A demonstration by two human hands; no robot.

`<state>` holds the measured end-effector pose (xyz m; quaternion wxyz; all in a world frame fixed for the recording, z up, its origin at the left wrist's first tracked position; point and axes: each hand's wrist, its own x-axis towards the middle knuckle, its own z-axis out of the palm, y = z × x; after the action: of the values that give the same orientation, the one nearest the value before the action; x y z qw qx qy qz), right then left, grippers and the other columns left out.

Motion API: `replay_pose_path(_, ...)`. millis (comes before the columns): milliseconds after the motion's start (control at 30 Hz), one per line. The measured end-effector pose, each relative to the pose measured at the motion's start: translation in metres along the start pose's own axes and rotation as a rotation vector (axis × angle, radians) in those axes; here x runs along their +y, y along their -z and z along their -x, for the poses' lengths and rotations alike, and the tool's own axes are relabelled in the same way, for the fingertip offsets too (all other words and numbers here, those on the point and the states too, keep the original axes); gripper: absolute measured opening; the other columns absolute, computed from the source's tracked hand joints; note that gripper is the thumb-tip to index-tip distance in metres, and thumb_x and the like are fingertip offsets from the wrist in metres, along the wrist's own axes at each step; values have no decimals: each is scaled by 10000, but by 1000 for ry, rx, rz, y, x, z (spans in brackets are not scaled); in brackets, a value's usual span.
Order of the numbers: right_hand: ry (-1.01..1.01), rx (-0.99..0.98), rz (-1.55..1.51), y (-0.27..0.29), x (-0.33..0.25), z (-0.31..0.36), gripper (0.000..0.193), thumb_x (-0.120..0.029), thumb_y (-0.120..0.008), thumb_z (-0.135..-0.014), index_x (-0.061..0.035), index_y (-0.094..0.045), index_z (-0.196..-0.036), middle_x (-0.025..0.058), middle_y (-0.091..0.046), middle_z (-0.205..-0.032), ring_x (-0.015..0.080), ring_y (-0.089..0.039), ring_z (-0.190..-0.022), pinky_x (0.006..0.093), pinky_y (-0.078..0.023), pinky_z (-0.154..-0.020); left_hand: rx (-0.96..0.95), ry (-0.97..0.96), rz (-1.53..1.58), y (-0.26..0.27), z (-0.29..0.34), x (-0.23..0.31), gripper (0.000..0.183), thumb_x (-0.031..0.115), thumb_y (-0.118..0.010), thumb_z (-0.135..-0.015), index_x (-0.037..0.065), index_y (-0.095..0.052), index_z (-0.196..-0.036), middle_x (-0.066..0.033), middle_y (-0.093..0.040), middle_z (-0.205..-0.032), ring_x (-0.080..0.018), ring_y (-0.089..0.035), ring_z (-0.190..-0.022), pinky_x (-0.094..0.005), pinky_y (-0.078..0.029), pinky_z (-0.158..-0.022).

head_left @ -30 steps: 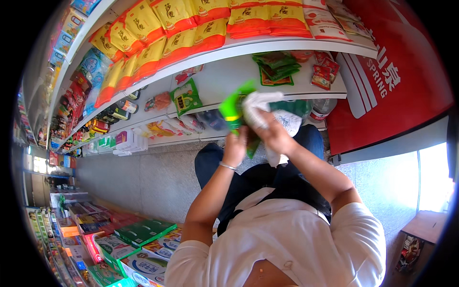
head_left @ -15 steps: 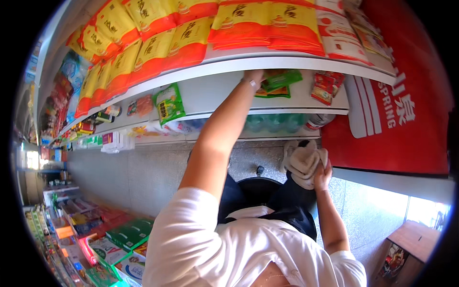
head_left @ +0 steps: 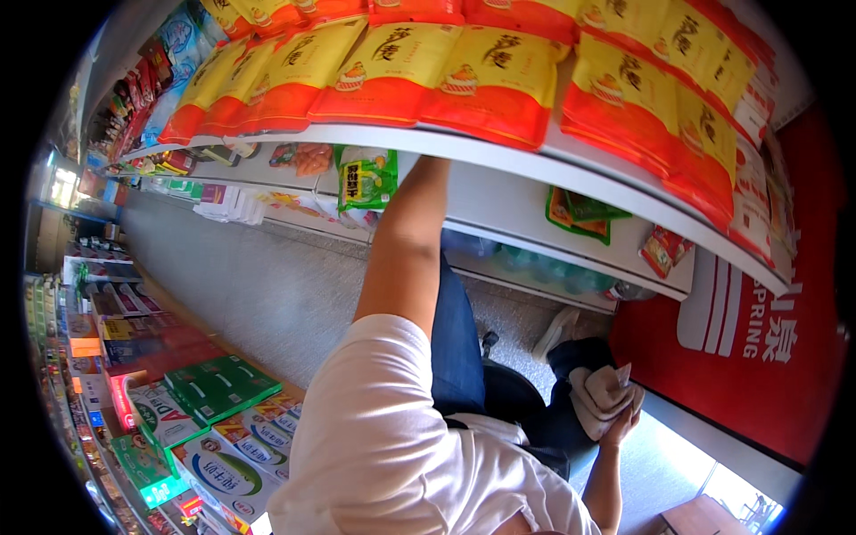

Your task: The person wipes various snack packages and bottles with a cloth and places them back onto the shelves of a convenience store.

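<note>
My left arm [head_left: 412, 232] reaches in beneath the upper shelf [head_left: 392, 138], and that shelf hides my left hand. Just left of the arm, a green and white packet [head_left: 367, 178] lies at the edge of the lower shelf [head_left: 499, 196]. Over my right leg, my right hand [head_left: 619, 428] is closed on a crumpled beige cloth [head_left: 599, 399]. Farther right on the lower shelf are green packets [head_left: 584, 216], and beyond them small red packets [head_left: 664, 250].
Yellow and red bags [head_left: 495, 85] fill the upper shelf above my arm. Green bottles [head_left: 544, 267] stand below the lower shelf. A red panel [head_left: 758, 374] borders the right side. Stacked cartons [head_left: 223, 388] sit behind on the left. Under me is a dark round stool [head_left: 513, 392].
My left arm has moved left, away from the green packets, and its hand has gone under the upper shelf. My right hand still holds the cloth. The view has shifted and turned.
</note>
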<state>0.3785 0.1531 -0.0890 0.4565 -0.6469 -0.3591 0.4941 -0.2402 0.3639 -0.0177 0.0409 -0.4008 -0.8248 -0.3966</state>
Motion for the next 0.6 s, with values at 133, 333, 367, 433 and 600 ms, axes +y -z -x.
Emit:
replay_pose_path(133,-31,8,-13,-15,-10,-3,316,-149,-407,-863,-20,-493,-1139,111,-552,-1079,215,-543,-967,314,-439,-843,-52,209,-368,25,-39,-81,563,296,-577,-753,87,-367,-1231,-97,-382,-1238,-230,-375,-1132,-390,-315,-909)
replay_pose_path(333,16,-21,49,-33,-23,-2,276,-176,-459,-863,-15,-524,-1078,96,-573,-1024,202,-551,-931,298,-447,-814,-351,454,-522,45,-57,-157,649,333,-593,-723,99,-331,-1269,-106,-327,-1292,-245,-321,-1184,-411,-269,-952)
replay_pose_path(367,46,-48,49,-38,-24,0,283,-176,-459,-863,-14,-523,-1087,96,-573,-1029,204,-551,-937,298,-445,-816,-377,446,-524,44,-53,-158,664,340,-596,-718,101,-326,-1275,-107,-318,-1300,-247,-312,-1192,-414,-261,-960)
replay_pose_path(433,94,-104,54,-46,-28,4,298,-177,-459,-862,-13,-521,-1103,97,-574,-1040,207,-550,-948,297,-442,-820,-400,384,-525,39,-48,-151,693,352,-601,-707,105,-314,-1288,-110,-300,-1318,-252,-294,-1210,-421,-245,-974)
replay_pose_path(600,9,-17,202,-67,-40,-2,332,-188,-465,-868,-21,-505,-1153,97,-571,-1072,205,-548,-968,303,-438,-835,-520,104,-386,24,-6,-68,766,383,-614,-682,116,-284,-1319,-117,-254,-1362,-265,-249,-1253,-438,-206,-1010)
